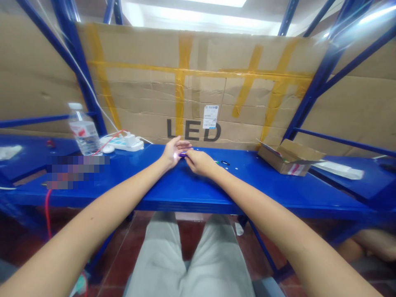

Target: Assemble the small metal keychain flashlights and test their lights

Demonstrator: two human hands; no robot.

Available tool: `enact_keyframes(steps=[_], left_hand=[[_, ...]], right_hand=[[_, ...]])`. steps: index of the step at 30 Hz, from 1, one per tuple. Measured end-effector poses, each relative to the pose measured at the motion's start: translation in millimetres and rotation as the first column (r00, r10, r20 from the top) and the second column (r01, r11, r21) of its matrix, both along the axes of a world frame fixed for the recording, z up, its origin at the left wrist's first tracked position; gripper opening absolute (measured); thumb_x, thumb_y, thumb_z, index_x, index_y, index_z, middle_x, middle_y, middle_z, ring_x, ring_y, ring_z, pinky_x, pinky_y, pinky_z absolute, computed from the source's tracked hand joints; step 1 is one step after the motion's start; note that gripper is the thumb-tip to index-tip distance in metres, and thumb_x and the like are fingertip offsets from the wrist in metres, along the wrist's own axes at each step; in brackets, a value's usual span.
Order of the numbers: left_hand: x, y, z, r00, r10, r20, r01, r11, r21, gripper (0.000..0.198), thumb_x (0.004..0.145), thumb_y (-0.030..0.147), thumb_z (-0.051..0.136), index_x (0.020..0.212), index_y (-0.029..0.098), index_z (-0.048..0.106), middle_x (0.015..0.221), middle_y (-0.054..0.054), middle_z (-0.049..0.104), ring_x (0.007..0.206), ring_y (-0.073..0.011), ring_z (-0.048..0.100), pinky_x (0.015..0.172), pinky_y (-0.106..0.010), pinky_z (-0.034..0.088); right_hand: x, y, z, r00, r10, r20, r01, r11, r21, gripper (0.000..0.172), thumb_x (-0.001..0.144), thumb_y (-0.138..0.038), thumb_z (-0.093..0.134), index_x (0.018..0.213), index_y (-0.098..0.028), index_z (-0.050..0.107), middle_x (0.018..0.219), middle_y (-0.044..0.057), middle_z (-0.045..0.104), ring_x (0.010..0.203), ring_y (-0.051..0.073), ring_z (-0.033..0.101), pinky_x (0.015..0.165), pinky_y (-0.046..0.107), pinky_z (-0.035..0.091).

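The right hand (199, 161) is pinching a small purple item (183, 155) between thumb and curled fingers, closing down on it with hardly any gap showing. The item is sticking out past those fingertips towards the left hand (173, 152), which is opening its palm beside it, the fingers reaching out loosely above the item's tip; whether the left palm is touching it, I cannot tell. A whitish spot of light is falling on that palm (right in line with the purple tip). Just to the right of the right hand's fingers, behind the wrist, a black clip (225, 163) and a small green piece (217, 162) are lying on the blue table (185, 185). Farther right of the fingers, an open cardboard box (293, 168) is standing with its flaps spreading. Left of the fingers, a power strip (119, 143) is lying near a tilted-looking water bottle (84, 134). Beyond the fingertips, a large cardboard sheet (148, 103) is rising, showing the letters LED.
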State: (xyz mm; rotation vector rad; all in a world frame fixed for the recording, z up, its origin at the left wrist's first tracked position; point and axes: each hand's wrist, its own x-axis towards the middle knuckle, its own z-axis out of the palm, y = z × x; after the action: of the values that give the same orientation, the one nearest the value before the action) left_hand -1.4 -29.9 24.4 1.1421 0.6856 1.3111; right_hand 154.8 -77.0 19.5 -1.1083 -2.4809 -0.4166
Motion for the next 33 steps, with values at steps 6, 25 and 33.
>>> enact_keyframes(steps=[6,25,33], left_hand=[[-1,-1,0.2,1.000,-0.011,-0.005,0.011,0.999,0.044,0.043,0.077,0.055,0.056,0.081,0.014,0.070,0.088,-0.015,0.074,0.090,-0.0283,0.072,0.080,-0.040,0.055],[-2,0,4.8,0.989,-0.144,0.046,0.144,0.990,-0.007,0.053,0.087,0.060,0.047,0.084,0.012,0.071,0.088,-0.018,0.075,0.089,-0.0289,0.073,0.084,-0.040,0.055],[-4,-7,11.4,0.983,-0.151,0.103,0.160,0.984,-0.078,0.060,0.095,0.054,0.033,0.085,0.009,0.071,0.084,-0.019,0.074,0.085,-0.0294,0.072,0.078,-0.039,0.054]], right_hand=[[-1,-4,1.8,0.998,-0.056,-0.012,0.055,0.998,-0.009,0.025,0.103,-0.027,0.036,0.112,-0.013,0.056,0.112,0.017,0.070,0.096,0.025,0.070,0.083,0.034,0.049],[4,-6,-2.8,0.999,-0.015,-0.040,0.014,1.000,-0.019,0.028,0.104,-0.027,0.036,0.114,-0.013,0.058,0.111,0.016,0.072,0.098,0.024,0.070,0.084,0.032,0.050],[4,-4,-4.6,0.996,0.037,-0.077,-0.036,0.999,0.014,0.023,0.102,-0.026,0.039,0.105,-0.015,0.058,0.104,0.015,0.073,0.093,0.024,0.070,0.083,0.033,0.050]])
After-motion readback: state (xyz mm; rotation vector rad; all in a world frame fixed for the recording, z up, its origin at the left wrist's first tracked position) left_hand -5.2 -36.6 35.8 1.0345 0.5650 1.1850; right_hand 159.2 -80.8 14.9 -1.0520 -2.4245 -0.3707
